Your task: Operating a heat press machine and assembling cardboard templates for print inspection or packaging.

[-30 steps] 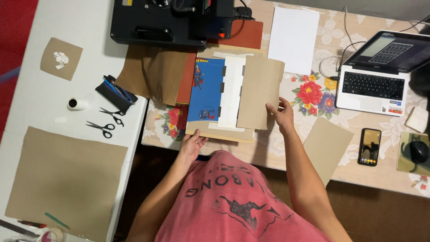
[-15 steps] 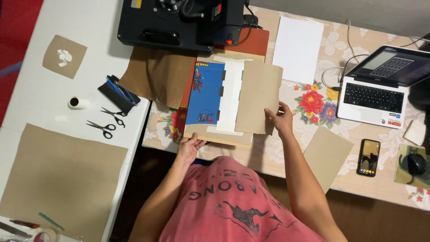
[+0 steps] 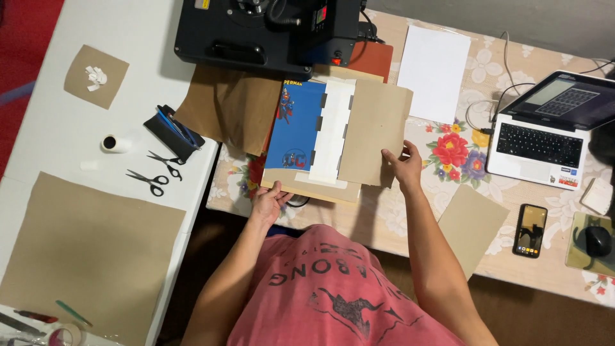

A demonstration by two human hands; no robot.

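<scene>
Cardboard stack (image 3: 333, 138): lies on the flowered table (image 3: 448, 211), just in front of the black press (image 3: 262, 29); a blue printed sheet (image 3: 296, 125) and a white strip (image 3: 333, 131) lie on it.
Left hand (image 3: 269, 202): fingers pinch the stack's near left corner.
Right hand (image 3: 402, 165): fingers pinch its brown right flap.
2 scissors (image 3: 157, 172): left of the press, on the white table (image 3: 38, 96).
Laptop (image 3: 544, 128): well right of the press.

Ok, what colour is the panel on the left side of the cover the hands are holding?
Blue, with a printed cartoon figure; the panel shows best in the head view.
</scene>
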